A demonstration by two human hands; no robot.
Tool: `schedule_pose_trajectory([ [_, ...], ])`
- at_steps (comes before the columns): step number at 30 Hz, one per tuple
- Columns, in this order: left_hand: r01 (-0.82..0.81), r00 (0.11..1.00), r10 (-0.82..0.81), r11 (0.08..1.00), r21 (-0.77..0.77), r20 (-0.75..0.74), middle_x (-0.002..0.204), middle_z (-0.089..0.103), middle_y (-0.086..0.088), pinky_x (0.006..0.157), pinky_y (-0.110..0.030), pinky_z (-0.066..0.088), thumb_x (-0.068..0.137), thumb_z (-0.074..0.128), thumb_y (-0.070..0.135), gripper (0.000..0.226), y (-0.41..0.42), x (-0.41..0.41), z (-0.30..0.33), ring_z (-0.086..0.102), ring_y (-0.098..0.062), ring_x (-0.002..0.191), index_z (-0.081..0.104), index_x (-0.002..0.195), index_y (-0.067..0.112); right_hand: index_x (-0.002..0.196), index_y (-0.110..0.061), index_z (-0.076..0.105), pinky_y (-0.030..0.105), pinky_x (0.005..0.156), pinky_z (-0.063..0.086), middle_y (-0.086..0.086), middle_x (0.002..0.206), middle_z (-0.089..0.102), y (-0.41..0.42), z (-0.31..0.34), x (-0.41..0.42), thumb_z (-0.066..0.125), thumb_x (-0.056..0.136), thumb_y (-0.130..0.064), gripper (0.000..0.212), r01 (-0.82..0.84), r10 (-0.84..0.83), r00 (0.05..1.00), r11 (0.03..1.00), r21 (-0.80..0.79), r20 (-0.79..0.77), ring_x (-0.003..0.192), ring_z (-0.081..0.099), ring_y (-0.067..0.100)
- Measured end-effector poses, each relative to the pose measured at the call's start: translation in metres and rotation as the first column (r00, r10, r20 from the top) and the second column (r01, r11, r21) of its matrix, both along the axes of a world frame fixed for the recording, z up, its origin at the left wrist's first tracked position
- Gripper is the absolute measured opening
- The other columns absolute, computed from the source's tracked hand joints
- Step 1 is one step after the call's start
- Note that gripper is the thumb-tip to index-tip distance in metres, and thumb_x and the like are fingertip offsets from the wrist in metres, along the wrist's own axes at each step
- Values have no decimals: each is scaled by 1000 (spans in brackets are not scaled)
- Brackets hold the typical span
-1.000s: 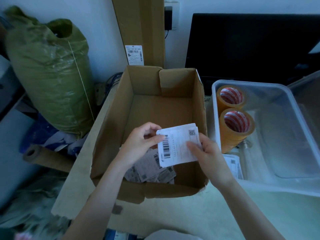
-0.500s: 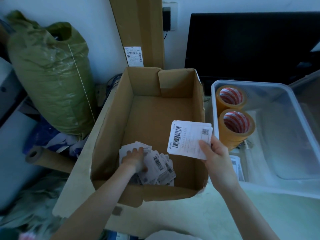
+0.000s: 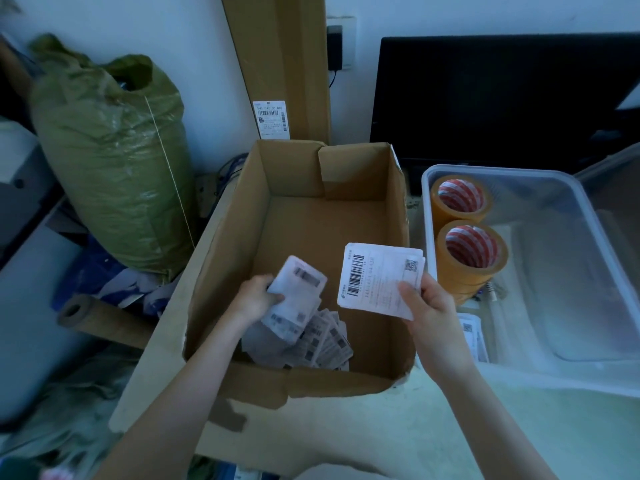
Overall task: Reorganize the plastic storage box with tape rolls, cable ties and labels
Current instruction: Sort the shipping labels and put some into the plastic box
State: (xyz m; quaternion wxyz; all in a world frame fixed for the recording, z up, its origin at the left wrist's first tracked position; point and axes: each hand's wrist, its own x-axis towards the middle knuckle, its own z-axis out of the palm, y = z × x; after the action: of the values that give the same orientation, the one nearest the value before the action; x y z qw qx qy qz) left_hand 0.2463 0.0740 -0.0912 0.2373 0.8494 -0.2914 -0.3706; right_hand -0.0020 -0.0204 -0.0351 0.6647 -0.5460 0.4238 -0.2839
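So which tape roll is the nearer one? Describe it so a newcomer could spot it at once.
Start at the clear plastic box to the right of the cardboard box. Two yellowish tape rolls stand along its left wall. The nearer tape roll is the one closest to the right hand; the farther tape roll sits in the back corner.

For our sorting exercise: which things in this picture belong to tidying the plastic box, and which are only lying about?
Job:
plastic box
tape rolls
label stack in right hand
label bundle in left hand
loose labels
cardboard box

Lying about:
green sack
cardboard tube
dark screen
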Motion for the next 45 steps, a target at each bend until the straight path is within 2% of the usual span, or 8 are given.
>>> schedule_pose_trajectory([
  [9,-203,964,120,907,-369,-236,112,67,9,91,-39,53,88,62,5,35,0,-4,79,63,-10,107,58,108,33,118,-22,53,37,69,61,2,112,64,-2,9,5,41,101,-16,22,20,-20,1000,996,82,5,103,65,21],
  [13,-28,983,-47,917,-399,-177,112,68,8,90,-36,54,87,62,1,37,-5,-18,102,62,-8,106,56,108,31,122,-21,52,36,70,61,4,111,62,-7,15,8,41,101,-18,24,-14,17,1000,995,101,-23,102,64,20],
  [19,385,923,-366,887,-256,122,115,60,15,78,-30,55,89,55,2,38,-20,-38,120,56,-4,108,52,113,32,120,-26,56,39,76,60,3,106,68,-13,22,8,43,101,-24,23,-162,162,987,980,117,10,101,67,20],
  [27,582,808,-551,800,-144,210,114,54,11,67,-27,58,90,57,7,40,-39,-54,127,57,-7,101,46,119,32,113,-19,60,37,76,60,3,102,70,-12,27,7,50,98,-16,18,-318,322,946,945,75,-36,97,70,15],
  [32,311,949,-255,859,-406,187,123,50,14,68,-11,47,93,57,23,31,-37,-62,112,49,-1,110,48,121,33,117,-17,57,41,80,59,3,111,68,-14,27,3,50,97,-15,22,-216,215,976,976,36,13,102,68,17],
  [35,34,989,-95,890,-455,-111,118,51,20,67,-9,42,98,40,43,31,-32,-77,105,50,7,101,41,129,36,117,-20,57,39,80,59,-1,114,67,-13,28,2,49,97,-13,23,-140,137,987,990,29,85,107,66,15],
  [39,-293,858,11,832,-471,-514,108,65,8,88,-25,51,99,36,44,25,-35,-103,92,61,-9,105,55,111,33,115,-27,55,39,82,59,-2,118,65,-9,28,4,48,97,-15,22,-103,102,988,995,8,114,110,64,14],
  [45,-445,766,44,757,-479,-642,108,66,2,86,-22,50,100,38,38,22,-46,-131,88,61,-13,103,57,109,31,115,-24,51,32,76,60,-1,114,63,-9,26,-1,45,99,-14,19,-33,35,992,999,-19,125,106,64,12],
])
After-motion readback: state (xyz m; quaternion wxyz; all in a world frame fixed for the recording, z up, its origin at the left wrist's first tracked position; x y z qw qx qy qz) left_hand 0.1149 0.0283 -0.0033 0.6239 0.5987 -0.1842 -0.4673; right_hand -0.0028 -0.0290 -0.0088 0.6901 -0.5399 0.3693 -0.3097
